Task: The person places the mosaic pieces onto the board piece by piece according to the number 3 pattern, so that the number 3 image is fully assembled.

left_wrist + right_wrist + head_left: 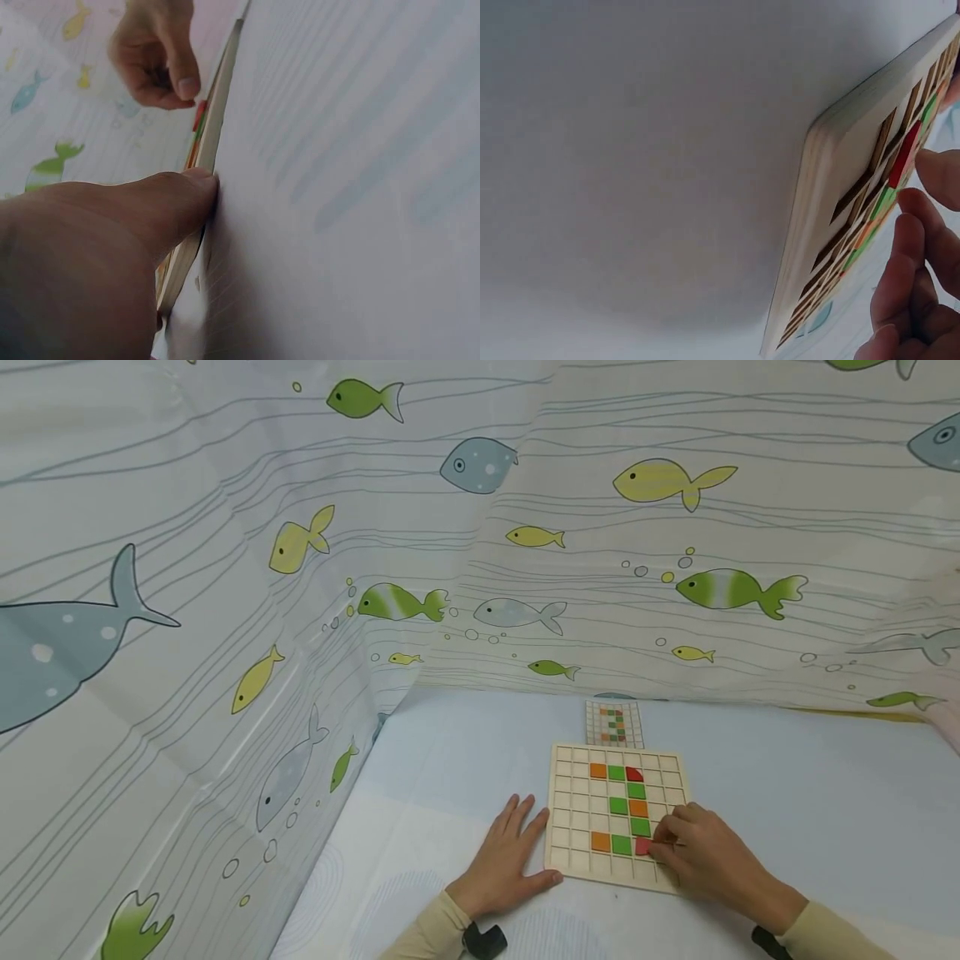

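Observation:
A square wooden grid board (566, 864) lies on the table, holding orange, green and red tiles in some of its cells. My left hand (501, 860) rests at the board's left side with fingers spread, and its thumb (176, 199) touches the board's near edge. Over the lower right of the board, my right hand (708, 852) has curled fingers and pinches a red tile (643, 846) at its cell. In the right wrist view, the thumb and a fingertip are close against that red tile (905, 156). Another red tile (634, 774), with a rounded corner, sits in an upper row.
Just beyond the board lies a small pattern card (592, 727) with a printed grid of coloured squares. A fish-patterned curtain (450, 552) hangs behind the table and along its left side. The pale tablecloth (825, 810) extends to the right of the board.

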A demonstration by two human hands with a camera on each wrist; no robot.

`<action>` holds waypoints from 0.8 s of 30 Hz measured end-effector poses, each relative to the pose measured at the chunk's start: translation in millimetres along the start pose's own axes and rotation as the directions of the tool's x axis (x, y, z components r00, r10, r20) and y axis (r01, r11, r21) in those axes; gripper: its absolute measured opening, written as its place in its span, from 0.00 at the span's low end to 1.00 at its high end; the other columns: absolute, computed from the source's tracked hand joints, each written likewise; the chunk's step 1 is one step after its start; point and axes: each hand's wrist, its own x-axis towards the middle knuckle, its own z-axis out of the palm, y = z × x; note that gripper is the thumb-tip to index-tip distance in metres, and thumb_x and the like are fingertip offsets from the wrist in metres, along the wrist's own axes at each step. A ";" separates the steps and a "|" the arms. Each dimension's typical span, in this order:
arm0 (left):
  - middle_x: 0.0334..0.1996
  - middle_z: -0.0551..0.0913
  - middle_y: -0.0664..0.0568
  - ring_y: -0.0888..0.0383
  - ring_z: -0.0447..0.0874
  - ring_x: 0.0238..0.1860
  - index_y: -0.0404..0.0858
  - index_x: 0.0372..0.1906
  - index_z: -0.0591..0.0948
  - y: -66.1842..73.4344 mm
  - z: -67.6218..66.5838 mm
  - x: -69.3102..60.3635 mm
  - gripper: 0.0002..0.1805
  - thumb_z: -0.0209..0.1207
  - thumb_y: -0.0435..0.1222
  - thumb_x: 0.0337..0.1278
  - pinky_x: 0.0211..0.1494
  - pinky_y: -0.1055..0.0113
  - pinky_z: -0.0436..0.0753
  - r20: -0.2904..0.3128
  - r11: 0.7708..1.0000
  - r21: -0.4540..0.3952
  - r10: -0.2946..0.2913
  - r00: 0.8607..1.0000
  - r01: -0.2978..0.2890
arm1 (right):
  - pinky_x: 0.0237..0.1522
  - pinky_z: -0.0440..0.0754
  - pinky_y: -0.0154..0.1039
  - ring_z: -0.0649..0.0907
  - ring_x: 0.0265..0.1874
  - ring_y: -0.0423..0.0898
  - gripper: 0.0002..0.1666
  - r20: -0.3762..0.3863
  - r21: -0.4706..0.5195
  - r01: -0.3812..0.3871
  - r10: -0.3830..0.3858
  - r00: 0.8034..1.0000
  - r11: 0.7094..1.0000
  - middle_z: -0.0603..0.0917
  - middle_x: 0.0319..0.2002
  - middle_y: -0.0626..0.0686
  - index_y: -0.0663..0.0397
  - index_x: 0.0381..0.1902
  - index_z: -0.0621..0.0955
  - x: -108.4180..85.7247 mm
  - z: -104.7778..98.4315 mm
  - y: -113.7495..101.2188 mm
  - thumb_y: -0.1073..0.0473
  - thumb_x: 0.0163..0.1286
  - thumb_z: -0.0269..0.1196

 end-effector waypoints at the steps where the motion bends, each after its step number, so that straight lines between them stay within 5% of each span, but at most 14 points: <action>1: 0.86 0.52 0.42 0.39 0.45 0.87 0.43 0.85 0.60 -0.1 -0.1 -0.1 0.49 0.59 0.64 0.71 0.84 0.40 0.60 0.000 1.000 -0.001 0.001 1.000 -0.001 | 0.29 0.72 0.30 0.68 0.30 0.30 0.14 -0.001 -0.003 0.004 -0.005 1.000 1.000 0.74 0.27 0.30 0.37 0.25 0.85 -0.4 0.8 -0.2 0.56 0.55 0.83; 24: 0.86 0.52 0.42 0.39 0.45 0.87 0.42 0.85 0.60 -0.5 -0.3 -0.1 0.49 0.58 0.64 0.71 0.84 0.40 0.59 0.000 1.000 0.000 0.002 1.000 -0.002 | 0.28 0.71 0.28 0.67 0.30 0.30 0.15 -0.018 -0.008 -0.009 0.009 1.000 1.000 0.74 0.28 0.33 0.40 0.28 0.85 1.8 8.5 -3.8 0.52 0.53 0.84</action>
